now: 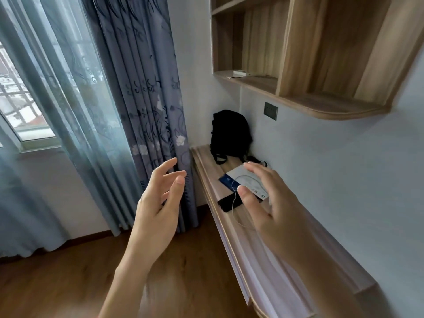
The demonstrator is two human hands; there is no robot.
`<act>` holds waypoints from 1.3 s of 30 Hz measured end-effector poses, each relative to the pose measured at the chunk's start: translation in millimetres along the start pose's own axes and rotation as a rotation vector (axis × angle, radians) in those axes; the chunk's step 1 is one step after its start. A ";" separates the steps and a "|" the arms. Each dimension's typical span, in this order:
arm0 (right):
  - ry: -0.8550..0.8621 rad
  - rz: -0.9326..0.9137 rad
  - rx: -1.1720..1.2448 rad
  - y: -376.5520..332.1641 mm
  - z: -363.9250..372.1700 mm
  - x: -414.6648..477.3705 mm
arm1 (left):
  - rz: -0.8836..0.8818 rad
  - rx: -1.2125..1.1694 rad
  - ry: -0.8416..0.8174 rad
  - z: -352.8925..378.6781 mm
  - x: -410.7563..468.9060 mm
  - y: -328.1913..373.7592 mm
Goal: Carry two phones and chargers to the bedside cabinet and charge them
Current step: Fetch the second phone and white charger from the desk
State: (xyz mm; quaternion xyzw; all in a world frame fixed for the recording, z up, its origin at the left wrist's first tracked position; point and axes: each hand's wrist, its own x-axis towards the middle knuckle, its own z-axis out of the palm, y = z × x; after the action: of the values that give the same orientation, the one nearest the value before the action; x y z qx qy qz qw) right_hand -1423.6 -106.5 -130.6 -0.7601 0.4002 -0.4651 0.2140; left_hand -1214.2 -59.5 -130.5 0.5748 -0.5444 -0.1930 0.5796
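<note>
While L hand point(158, 203), R hand point(273, 203) hover fingers apart, glossy black phone point(226, 204) (white cable point(233, 191) across) on desk point(210, 171).

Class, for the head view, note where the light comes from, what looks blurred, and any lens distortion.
Head view: daylight enters by the window at left; the right hand and the near end of the desk look soft; the wide lens bows the wall shelf.

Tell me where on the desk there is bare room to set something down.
Bare: the long near stretch of the desk, from the phone to its rounded end. Crowded: beyond, where phone, cable, white packet and backpack lie.
</note>
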 end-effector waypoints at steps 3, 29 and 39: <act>0.019 0.002 -0.004 13.4 24.3 33.9 | 0.003 -0.022 -0.007 -1.9 41.0 -23.8; 0.091 0.485 -0.276 209.9 191.5 193.5 | -0.086 -0.149 -0.667 82.9 296.5 -254.6; 0.135 0.859 -0.143 366.3 222.9 172.9 | -0.269 -0.004 -0.826 198.5 313.9 -334.1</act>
State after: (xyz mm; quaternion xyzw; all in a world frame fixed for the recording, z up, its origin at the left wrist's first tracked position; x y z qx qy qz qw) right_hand -1335.1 -472.0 -399.5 -0.5056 0.7240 -0.3538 0.3082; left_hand -1144.8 -505.1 -345.1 0.5139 -0.6505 -0.4818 0.2840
